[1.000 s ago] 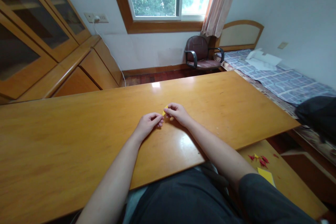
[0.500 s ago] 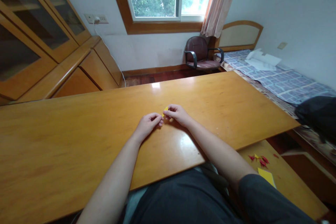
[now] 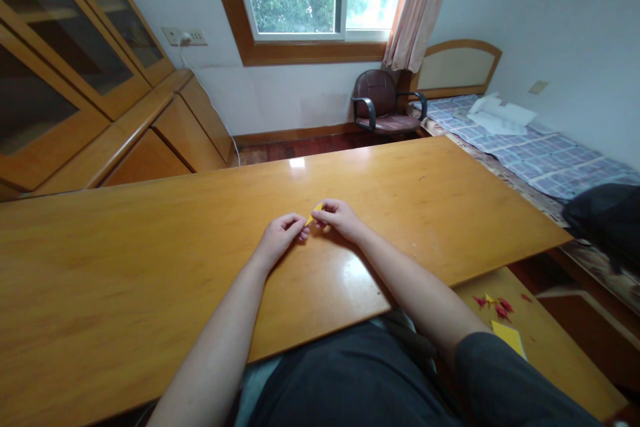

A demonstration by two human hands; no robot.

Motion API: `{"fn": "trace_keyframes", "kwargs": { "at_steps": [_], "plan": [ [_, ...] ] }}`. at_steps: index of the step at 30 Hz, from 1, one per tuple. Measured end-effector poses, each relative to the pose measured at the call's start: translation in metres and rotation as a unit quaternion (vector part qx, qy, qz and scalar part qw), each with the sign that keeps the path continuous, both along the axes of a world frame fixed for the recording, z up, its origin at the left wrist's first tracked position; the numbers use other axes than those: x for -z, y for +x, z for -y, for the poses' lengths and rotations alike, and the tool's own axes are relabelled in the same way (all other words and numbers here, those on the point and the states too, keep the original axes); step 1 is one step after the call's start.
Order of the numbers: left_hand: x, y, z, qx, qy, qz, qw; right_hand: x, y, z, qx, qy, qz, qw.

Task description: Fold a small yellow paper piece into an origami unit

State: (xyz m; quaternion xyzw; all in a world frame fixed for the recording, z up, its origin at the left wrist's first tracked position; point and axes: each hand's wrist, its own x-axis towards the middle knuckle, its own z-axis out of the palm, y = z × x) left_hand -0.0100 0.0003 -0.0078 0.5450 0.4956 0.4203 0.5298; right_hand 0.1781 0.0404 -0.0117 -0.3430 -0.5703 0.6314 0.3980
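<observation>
A small piece of folded yellow paper (image 3: 311, 218) is held between my two hands, just above the wooden table (image 3: 200, 253). My right hand (image 3: 336, 215) pinches its upper right part between thumb and fingers. At its lower left tip, the closed thumb and forefinger of my left hand (image 3: 287, 232) grip the narrow end. Part of the paper is hidden behind the right fingers.
To the lower right, a lower wooden surface (image 3: 555, 353) bears several small red folded papers (image 3: 501, 311), a yellow folded one (image 3: 489, 298) and a yellow paper sheet (image 3: 507, 339). A maroon armchair (image 3: 383, 103) stands beyond the table, and a black bag (image 3: 605, 220) lies on the bed.
My left hand has shifted slightly left and down, away from the right. More of the yellow paper now shows between the hands, as a narrow point.
</observation>
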Motion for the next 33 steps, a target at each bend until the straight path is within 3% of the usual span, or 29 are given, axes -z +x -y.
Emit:
{"fn": "trace_keyframes", "kwargs": {
  "at_steps": [11,22,33],
  "plan": [
    [-0.006,0.002,0.005,0.008,0.009,-0.037,0.999,0.002,-0.002,-0.001,-0.001,0.018,-0.01,1.0],
    [0.004,0.0,0.002,0.001,0.08,-0.087,0.993,-0.003,-0.004,0.004,-0.01,0.01,0.019,1.0],
    [0.004,0.001,0.002,-0.011,0.05,-0.071,0.996,0.0,-0.004,0.0,0.046,0.015,0.004,0.999]
  ]
}}
